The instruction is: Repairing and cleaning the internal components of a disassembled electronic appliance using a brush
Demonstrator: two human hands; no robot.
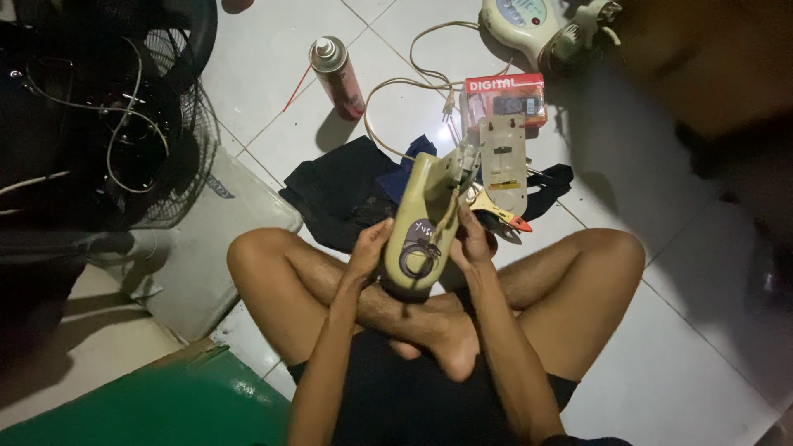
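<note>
A beige plastic housing (420, 227), long and curved with a dark ring on its near face, is held upright above the crossed legs of a person seated on the tiled floor (661, 363). The left hand (369, 248) cups its left edge with fingers curled against it; the right hand (472, 238) grips the right edge, thumb pressed to the front. Just behind stands a flat beige panel (505, 161), with yellow-handled pliers (496, 211) beside it on a dark cloth (339, 190). Farther off lie a red boxed meter (505, 97), a spray can (337, 76), a pale cord (396, 83) and a fan grille (116, 116).
</note>
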